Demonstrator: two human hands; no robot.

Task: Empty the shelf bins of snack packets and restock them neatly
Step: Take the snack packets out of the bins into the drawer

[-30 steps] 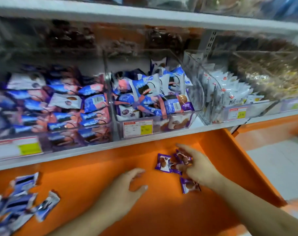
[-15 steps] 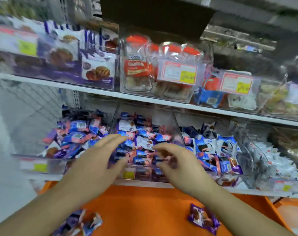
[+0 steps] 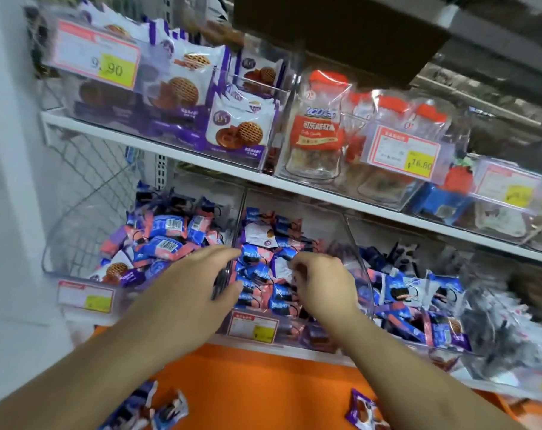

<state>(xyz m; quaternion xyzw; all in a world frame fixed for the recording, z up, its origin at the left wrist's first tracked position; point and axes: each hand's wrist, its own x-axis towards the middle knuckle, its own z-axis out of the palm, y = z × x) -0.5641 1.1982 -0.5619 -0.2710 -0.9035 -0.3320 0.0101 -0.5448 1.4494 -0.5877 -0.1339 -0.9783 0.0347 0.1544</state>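
Store shelves carry clear bins; the middle bin (image 3: 297,332) brims with snack packets (image 3: 257,265). Left hand (image 3: 195,290) hovers spread at its rim; right hand (image 3: 322,283) curls into the packets, grip unclear.

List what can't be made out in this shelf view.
- Right hand, head view: fingers curl into the middle bin; any grip is hidden.
- Middle bin's price tag: print too blurred to read.
- Far-right bin: contents smeared by motion blur.
- Purple packet on the orange ledge: partly hidden by the right forearm.
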